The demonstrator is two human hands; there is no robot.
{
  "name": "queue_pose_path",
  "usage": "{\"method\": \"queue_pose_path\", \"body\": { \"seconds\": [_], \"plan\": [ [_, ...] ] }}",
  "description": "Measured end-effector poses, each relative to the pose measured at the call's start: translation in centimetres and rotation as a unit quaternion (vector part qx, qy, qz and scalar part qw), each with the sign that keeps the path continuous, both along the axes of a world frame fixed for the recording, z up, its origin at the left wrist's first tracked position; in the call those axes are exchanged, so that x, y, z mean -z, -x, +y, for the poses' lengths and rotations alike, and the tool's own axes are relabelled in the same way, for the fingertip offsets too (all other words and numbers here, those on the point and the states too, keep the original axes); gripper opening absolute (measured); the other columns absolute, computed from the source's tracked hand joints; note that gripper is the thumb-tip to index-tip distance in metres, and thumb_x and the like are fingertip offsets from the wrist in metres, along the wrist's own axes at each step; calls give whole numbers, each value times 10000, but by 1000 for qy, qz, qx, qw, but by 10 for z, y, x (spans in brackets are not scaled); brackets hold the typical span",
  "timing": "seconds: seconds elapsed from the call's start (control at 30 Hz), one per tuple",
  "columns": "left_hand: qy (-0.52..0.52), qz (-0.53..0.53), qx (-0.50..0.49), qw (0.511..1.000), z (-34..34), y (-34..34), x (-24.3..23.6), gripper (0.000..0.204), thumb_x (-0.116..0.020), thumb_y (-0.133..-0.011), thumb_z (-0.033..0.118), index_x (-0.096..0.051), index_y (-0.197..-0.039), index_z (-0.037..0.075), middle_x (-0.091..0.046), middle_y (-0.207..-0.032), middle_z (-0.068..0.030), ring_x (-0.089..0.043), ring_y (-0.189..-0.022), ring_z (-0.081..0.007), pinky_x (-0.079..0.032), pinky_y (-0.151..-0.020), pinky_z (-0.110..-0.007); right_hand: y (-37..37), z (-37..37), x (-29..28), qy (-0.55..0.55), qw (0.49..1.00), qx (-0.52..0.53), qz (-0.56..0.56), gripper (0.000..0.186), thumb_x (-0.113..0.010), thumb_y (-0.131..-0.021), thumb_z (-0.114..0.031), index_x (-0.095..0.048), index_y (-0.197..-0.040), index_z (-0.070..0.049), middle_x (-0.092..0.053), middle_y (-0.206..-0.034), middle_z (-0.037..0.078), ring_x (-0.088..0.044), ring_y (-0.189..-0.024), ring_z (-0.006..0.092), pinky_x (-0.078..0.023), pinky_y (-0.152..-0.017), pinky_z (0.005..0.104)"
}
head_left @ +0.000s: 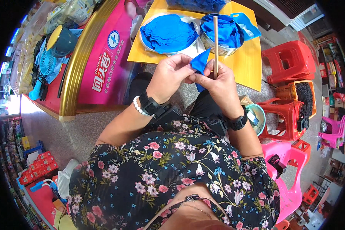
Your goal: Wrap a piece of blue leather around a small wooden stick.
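Both hands meet just in front of the yellow table's near edge. My left hand (168, 76) pinches a folded, pointed piece of blue cloth (200, 62) between thumb and fingers. My right hand (223, 85) is closed too, its fingertips at the cloth's right side, with a thin wooden stick (216, 38) standing upright in its grip. More blue hangs below the fingers. Beyond the hands, a white plate (142, 39) carries a heap of flat blue cloth pieces (168, 32). Next to it a round tin (229, 52) is filled with folded blue pieces (220, 31).
The yellow table (253, 73) also bears a blue plastic tray (246, 23) and a clear box (195, 4) of blue pieces. Left stands a pink, gold-edged counter (69, 76). Red stools (289, 63), a pink chair (291, 180) and a green basin (261, 119) stand right.
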State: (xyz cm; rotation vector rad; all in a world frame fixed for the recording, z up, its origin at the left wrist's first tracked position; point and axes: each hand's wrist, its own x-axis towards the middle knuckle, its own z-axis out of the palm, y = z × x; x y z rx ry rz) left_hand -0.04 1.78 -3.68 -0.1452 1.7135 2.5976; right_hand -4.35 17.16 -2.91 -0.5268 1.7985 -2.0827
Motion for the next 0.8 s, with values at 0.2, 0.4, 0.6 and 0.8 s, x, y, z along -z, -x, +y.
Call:
{"method": "queue_pose_path", "body": {
  "seconds": [0.2, 0.4, 0.6, 0.8],
  "plan": [
    [-58, -9, -67, 996, 1, 0, -6, 71, -549, -882, 94, -571, -927, 44, -618, -842, -11, -596, -695, -75, -495, -619, -217, 1, 7, -7, 48, 993, 21, -107, 143, -702, -795, -60, -561, -810, -45, -565, -737, -28, -527, -669, 38, -425, -568, 172],
    [32, 41, -81, 995, 5, 2, 4, 19, -545, -881, 68, -549, -900, 67, -578, -795, 25, -546, -676, -37, -452, -585, -190, -6, -9, -3, 19, 998, 63, 5, 98, -668, -826, -63, -594, -857, -7, -566, -726, -29, -512, -670, 28, -417, -567, 172],
    [17, 38, -97, 994, 2, 7, 4, 75, -553, -873, 35, -564, -933, 78, -568, -794, 42, -512, -651, -16, -409, -557, -157, -10, -10, 1, -150, 962, 96, 208, 104, -655, -778, -66, -577, -776, 3, -558, -668, 110, -546, -595, 187, -423, -552, 313],
    [196, 94, -46, 975, -5, 8, 3, 86, -555, -832, 8, -629, -873, -5, -633, -826, -11, -585, -702, -57, -479, -582, -214, -9, -8, 0, -159, 952, 112, 237, 118, -656, -768, -59, -554, -753, -2, -558, -679, 117, -550, -595, 220, -422, -546, 315]
  ]
}}
